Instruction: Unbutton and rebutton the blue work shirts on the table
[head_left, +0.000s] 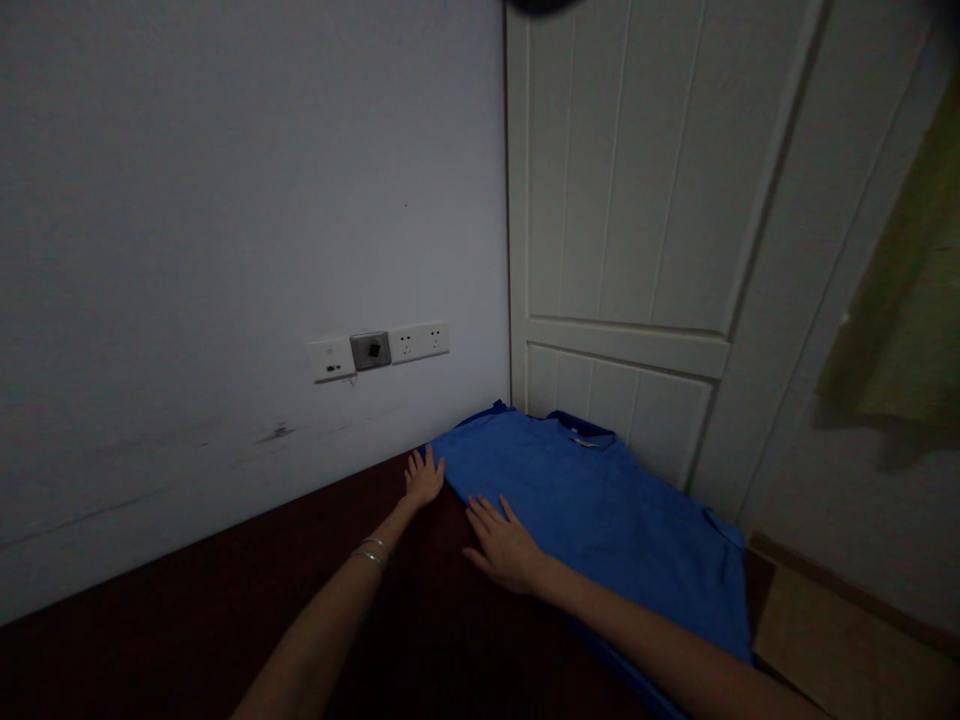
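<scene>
In your head camera's view, your left hand [425,478] is at the left corner of the blue shirt [615,510], near the wall [247,200], with its fingers stretched out and parted; it is not closed around the cloth. Your right hand [504,548] is palm down by the shirt's edge on your side, its fingers extended and the thumb held out from them, so it too is open, with the fingertips over the blue cloth. Whether each finger presses on the fabric or merely lies over it, you cannot tell in this dim light. The shirt is spread out over the far right part of a dark red surface [300,590], its collar [585,430] towards the white panelled door [637,200] (a small pale label shows inside the neck). Its body reaches right and back towards you, and your right forearm passes over its near edge. Two or more thin bracelets [373,550] circle your left wrist. On the wall beyond your left hand sits a row of white sockets [420,342], with a grey plate [370,350] set among them. At the far right hangs a yellow-green cloth [900,300], and below it lies a tan surface [847,640], just beyond the shirt's right side.
</scene>
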